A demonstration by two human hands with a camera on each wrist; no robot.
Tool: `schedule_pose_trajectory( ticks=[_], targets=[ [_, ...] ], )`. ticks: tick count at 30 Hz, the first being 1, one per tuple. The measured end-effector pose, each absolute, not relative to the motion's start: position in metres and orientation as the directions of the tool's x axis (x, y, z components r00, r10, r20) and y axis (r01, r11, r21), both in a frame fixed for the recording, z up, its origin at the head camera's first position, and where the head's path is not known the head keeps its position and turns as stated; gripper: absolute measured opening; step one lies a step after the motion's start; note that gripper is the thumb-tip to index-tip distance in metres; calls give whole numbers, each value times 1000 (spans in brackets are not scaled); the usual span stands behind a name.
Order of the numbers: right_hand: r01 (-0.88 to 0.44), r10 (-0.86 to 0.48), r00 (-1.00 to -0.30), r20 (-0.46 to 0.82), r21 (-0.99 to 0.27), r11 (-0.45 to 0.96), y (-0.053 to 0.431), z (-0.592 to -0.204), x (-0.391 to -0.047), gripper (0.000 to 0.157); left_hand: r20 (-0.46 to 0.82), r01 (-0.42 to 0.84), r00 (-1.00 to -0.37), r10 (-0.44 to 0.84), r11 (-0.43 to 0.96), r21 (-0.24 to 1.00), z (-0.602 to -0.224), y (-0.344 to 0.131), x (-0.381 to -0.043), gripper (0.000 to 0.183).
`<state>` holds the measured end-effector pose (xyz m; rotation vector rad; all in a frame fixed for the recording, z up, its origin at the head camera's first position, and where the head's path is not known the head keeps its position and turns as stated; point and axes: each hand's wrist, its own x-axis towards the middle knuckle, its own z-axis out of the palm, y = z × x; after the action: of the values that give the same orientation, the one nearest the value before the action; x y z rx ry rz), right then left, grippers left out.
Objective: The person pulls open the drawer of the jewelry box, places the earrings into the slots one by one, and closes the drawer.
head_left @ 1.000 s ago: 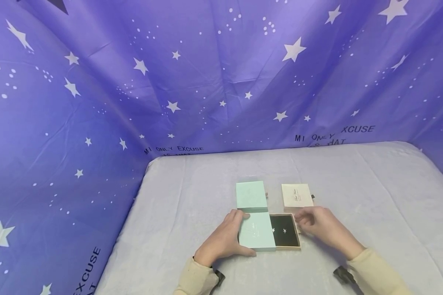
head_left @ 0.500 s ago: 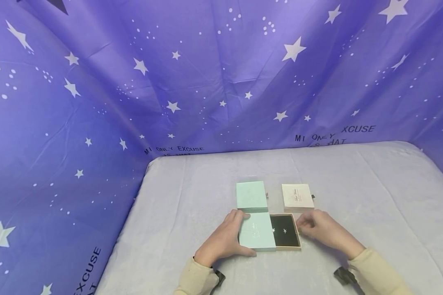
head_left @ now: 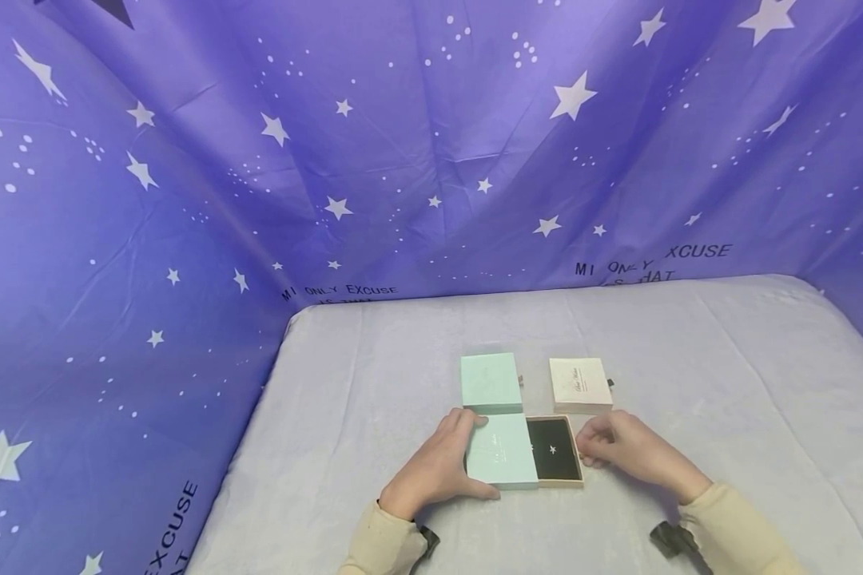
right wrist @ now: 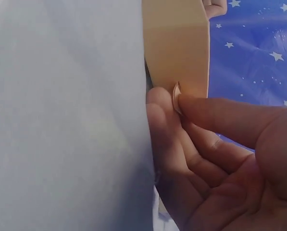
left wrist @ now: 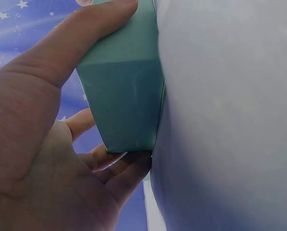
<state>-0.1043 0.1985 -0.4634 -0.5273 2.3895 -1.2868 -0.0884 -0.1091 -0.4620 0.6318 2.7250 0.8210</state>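
Observation:
A mint-green jewelry box [head_left: 499,451] lies flat, its drawer [head_left: 562,471] partly out to the right. Black padding lines the drawer, where a small silver star [head_left: 553,450] shows fully and a second is partly under the sleeve. My left hand [head_left: 439,459] grips the sleeve from its left end, thumb on the near side and fingers on the far side; the left wrist view shows the box's end [left wrist: 124,103] between them. With thumb and finger, my right hand [head_left: 629,447] pinches the small ribbon tab [right wrist: 177,98] on the drawer's tan front [right wrist: 179,48].
Behind the box, and close to it, lies another mint-green box [head_left: 491,382]. A cream box [head_left: 578,383] with printed script and a dark tab is right of that. Grey-white cloth covers the table [head_left: 374,359]; a purple star-print curtain [head_left: 431,144] stands around the back and sides.
The drawer has slid slightly left into the sleeve, covering more of the second star. My right hand has come down a little to the drawer's tab. The left hand keeps its place.

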Motion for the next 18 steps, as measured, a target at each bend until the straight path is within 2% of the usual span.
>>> schedule_pose_trajectory(
  ticks=[9, 18],
  targets=[
    [-42, -523, -834, -178, -923, 382, 201, -470, -108, 18, -85, 342, -880, 468, 747, 570, -463, -110, -88, 91],
    [-44, -536, -828, -165, -934, 354, 194, -469, -109, 18, -104, 313, -888, 447, 757, 574, -463, -109, -90, 95]
  ],
)
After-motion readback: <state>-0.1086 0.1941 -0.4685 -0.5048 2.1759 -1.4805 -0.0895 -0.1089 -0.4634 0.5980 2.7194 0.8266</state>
